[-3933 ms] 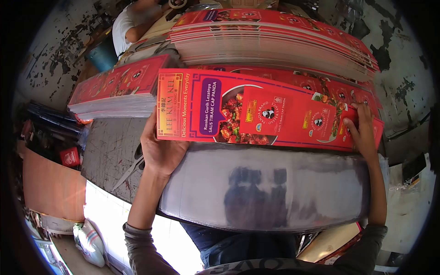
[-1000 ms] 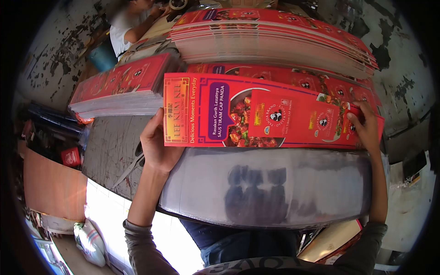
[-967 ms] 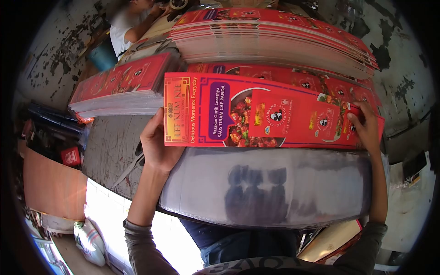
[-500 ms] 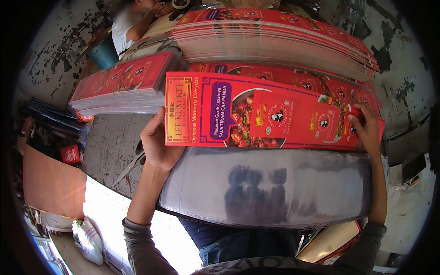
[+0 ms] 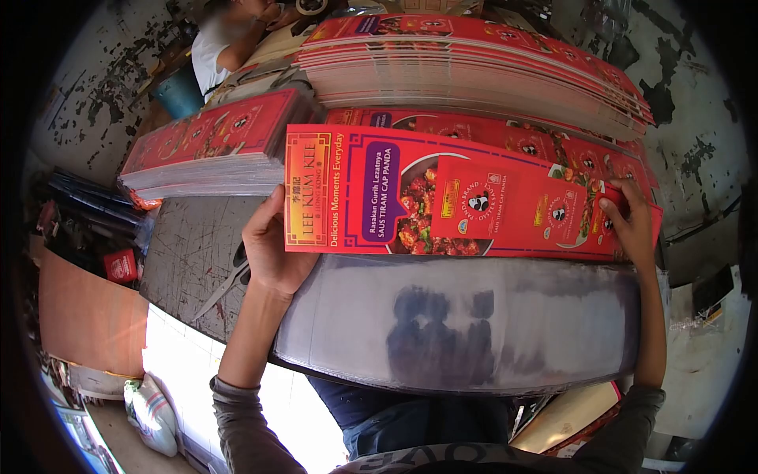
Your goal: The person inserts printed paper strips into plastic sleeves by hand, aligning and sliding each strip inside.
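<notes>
A long red printed card [image 5: 505, 225] with a yellow left end and a food picture is held level across the middle of the view. Its left end is gripped by my left hand [image 5: 276, 245], thumb at the edge and fingers behind. On the right end, my right hand [image 5: 629, 217] pinches it, thumb and fingers bent over the top edge. Just below the card lies a stack of clear plastic sheets [image 5: 553, 324], glossy with reflections. More red cards [image 5: 442, 121] lie directly behind the held one, partly hidden by it.
A tall stack of red cards [image 5: 474, 67] stands at the back, and a shorter card stack [image 5: 213, 146] at the left. Scissors [image 5: 225, 288] lie on the scratched grey table [image 5: 185, 253]. Another person [image 5: 221, 51] sits at the back left near a teal bucket [image 5: 178, 95].
</notes>
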### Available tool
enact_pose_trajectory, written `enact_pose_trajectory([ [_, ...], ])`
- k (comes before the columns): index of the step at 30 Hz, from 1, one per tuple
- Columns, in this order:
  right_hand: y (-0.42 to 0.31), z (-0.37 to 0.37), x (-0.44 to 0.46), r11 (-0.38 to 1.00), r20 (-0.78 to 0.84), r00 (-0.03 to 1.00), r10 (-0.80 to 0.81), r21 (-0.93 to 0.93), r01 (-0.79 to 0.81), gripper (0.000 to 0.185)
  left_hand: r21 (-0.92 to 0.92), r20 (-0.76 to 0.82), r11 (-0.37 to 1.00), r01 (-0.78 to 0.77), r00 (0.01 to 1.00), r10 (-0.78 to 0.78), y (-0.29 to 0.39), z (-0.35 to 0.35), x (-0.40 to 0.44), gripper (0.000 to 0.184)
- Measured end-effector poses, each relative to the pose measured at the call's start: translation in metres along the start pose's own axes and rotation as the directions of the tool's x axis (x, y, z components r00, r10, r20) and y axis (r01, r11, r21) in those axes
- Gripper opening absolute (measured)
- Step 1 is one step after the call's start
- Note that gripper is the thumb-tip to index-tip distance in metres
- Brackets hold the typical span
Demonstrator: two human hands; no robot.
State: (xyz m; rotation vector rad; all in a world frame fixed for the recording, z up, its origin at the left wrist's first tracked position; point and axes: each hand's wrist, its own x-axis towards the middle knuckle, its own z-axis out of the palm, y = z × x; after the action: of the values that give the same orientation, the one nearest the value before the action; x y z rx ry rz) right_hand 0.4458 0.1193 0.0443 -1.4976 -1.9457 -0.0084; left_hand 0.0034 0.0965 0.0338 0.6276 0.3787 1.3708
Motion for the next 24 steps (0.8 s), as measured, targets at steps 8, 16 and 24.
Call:
enact_pose_trajectory([
  [8, 0.001, 0.0, 0.0, 1.0, -0.007, 1.0, -0.001, -0.008, 0.001, 0.032, 0.009, -0.028, 1.0, -0.006, 1.0, 0.006, 0.0, 0.0, 0.0, 0.034],
  [16, -0.004, -0.003, 0.0, 0.999, -0.034, 0.999, -0.015, -0.029, 0.014, 0.032, -0.029, 0.089, 1.0, 0.007, 0.996, -0.004, 0.002, -0.005, 0.002, 0.042],
  [24, -0.008, -0.002, -0.001, 0.984, -0.12, 0.987, -0.107, -0.156, 0.088, 0.035, 0.182, -0.146, 0.983, -0.036, 0.987, 0.063, -0.003, 0.002, 0.009, 0.029],
])
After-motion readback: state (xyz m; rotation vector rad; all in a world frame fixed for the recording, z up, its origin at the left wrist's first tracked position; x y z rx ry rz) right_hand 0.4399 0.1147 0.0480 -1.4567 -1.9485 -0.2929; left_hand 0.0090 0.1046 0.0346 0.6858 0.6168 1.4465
